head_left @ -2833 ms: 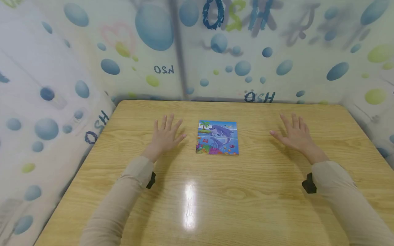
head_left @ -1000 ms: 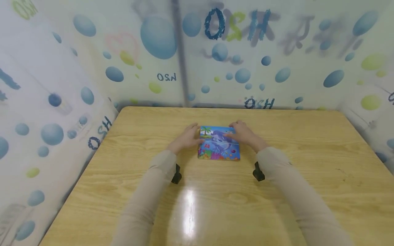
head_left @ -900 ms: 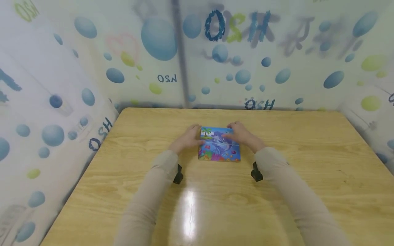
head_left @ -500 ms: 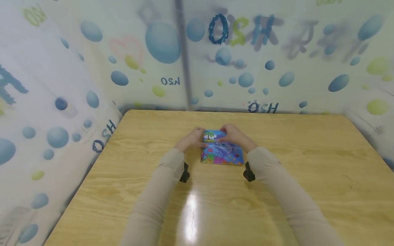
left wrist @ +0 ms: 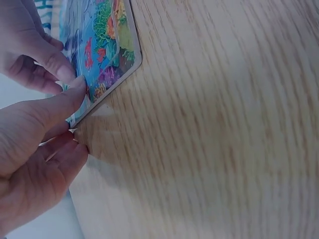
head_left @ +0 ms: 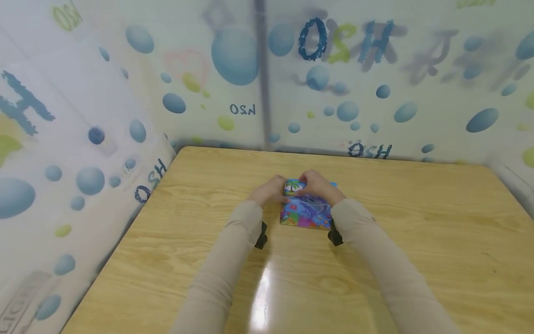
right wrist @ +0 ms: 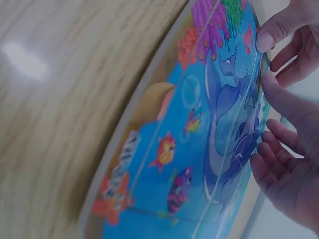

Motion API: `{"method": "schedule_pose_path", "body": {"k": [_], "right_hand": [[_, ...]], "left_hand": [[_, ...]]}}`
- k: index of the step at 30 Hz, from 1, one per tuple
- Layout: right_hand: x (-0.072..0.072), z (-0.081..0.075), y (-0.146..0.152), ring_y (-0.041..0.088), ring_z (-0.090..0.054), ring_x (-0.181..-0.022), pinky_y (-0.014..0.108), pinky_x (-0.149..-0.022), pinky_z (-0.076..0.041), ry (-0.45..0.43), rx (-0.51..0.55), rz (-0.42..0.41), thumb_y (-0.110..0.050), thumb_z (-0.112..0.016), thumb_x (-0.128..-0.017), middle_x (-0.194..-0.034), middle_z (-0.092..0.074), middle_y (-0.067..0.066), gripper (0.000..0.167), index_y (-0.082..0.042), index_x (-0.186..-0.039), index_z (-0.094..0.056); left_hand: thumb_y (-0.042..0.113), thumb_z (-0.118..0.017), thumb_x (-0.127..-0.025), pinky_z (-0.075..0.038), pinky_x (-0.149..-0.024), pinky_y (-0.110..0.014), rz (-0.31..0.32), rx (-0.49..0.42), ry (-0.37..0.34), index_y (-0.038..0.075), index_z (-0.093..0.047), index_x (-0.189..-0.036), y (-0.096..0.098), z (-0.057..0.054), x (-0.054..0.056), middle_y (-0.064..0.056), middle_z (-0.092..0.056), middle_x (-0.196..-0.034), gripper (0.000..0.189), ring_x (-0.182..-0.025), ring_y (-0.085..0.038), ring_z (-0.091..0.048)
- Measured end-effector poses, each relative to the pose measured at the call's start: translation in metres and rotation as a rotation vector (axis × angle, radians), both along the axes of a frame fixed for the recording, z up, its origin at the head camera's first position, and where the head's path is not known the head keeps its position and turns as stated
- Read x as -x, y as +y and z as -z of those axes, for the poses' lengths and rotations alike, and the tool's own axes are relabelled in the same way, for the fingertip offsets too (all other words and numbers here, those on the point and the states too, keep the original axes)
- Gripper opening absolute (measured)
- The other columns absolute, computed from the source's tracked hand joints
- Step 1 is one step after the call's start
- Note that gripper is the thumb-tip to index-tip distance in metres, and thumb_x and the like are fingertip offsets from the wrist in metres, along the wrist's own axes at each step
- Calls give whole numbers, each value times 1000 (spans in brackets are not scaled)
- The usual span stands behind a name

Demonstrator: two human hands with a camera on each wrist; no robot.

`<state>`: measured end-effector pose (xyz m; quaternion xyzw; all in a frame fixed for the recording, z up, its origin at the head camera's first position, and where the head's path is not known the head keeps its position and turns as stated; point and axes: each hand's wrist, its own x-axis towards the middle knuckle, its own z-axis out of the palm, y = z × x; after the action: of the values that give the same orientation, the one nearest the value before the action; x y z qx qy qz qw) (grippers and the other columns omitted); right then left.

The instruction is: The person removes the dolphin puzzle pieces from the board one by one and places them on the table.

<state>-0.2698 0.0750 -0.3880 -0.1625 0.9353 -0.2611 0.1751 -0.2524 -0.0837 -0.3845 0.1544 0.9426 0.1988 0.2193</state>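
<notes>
A square dolphin jigsaw puzzle [head_left: 306, 213] lies on the wooden table, its picture showing dolphins, fish and a palm tree; thin seams cross it. My left hand [head_left: 271, 190] grips its left edge: in the left wrist view the thumb [left wrist: 70, 99] lies on the picture and the fingers curl at the rim. From the right, my right hand [head_left: 319, 188] reaches over the puzzle, thumb on the picture near the palm tree and fingers bent at the far edge. Both thumbs nearly meet in the right wrist view. What lies under the fingertips is partly hidden.
A pale wood table [head_left: 233, 167] spreads around the puzzle, with a bright light reflection in front. Walls [head_left: 167, 60] with blue bubbles and lettering stand behind and to the left. Dark wrist cameras [head_left: 261, 235] sit under both sleeves.
From spread apart on either side, both hands came in to the puzzle's sides and took hold. Since then the right hand has slid left along the far edge, closer to the left hand.
</notes>
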Motion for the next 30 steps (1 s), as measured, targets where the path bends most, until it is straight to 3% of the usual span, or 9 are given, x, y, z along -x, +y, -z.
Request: {"method": "schedule_pose_path", "body": {"k": [5,9,12,16,17,20,23,24,30], "right_hand": [[1,0,-2,34,-49,-109,42,-99,-43,35,-24,-29,-22,-75,-75,-116,-53,22,53,8,-113,-54],[4,-4,-5,32,-48,-105,42,-96,-43,43,-88,-61,-23,-75,-75,-112,-52,22,51,8,-110,-54],[10,-6,-8,34,-48,-107,43,-98,-42,-2,-149,-72,-25,-75,-75,-115,-51,23,54,8,-112,-52],[31,9,-10,32,-47,-109,43,-100,-41,-52,-221,-83,-35,-77,-71,-117,-52,20,62,3,-115,-53],[42,24,-7,30,-50,-105,39,-96,-44,-24,-200,-100,-41,-78,-68,-112,-55,18,65,2,-111,-56],[50,32,-7,28,-53,-103,37,-94,-46,-41,-212,-114,-44,-79,-65,-110,-58,16,69,1,-112,-57],[44,24,-10,29,-56,-102,37,-93,-47,-67,-192,-115,-37,-78,-69,-111,-59,17,64,4,-114,-55],[34,10,-14,31,-53,-108,40,-98,-44,-100,-213,-101,-31,-76,-73,-116,-57,18,62,5,-118,-52],[9,-5,-11,31,-49,-107,40,-98,-43,-20,-143,-83,-22,-73,-77,-115,-53,21,53,6,-115,-50]], "left_hand": [[21,-68,-82,-40,-104,-36,0,35,-8,2,-47,-129,3,-3,-1,-13,-44,-130,54,-116,-23,-47],[22,-68,-82,-40,-104,-35,-22,58,-10,1,-45,-130,4,-6,-1,-12,-44,-129,57,-116,-23,-47],[22,-68,-82,-38,-106,-35,-23,66,-4,1,-43,-132,5,-7,-1,-12,-43,-131,60,-120,-23,-45],[22,-68,-82,-39,-106,-34,-17,69,1,0,-44,-131,6,-6,0,-12,-44,-129,59,-118,-23,-46],[22,-68,-82,-39,-105,-34,-18,70,-2,0,-44,-131,6,-6,0,-12,-44,-129,59,-118,-23,-46],[22,-68,-83,-39,-105,-33,-22,80,-8,0,-43,-132,7,-5,0,-12,-44,-127,59,-117,-22,-46],[22,-67,-83,-39,-106,-34,-23,86,-15,0,-42,-133,6,-5,0,-12,-43,-129,60,-118,-23,-46],[22,-67,-83,-38,-106,-34,-24,86,-17,0,-41,-133,5,-5,0,-12,-42,-130,60,-119,-23,-45],[22,-68,-82,-37,-107,-34,-28,81,-11,0,-42,-133,6,-3,0,-13,-42,-131,61,-121,-23,-44]]}}
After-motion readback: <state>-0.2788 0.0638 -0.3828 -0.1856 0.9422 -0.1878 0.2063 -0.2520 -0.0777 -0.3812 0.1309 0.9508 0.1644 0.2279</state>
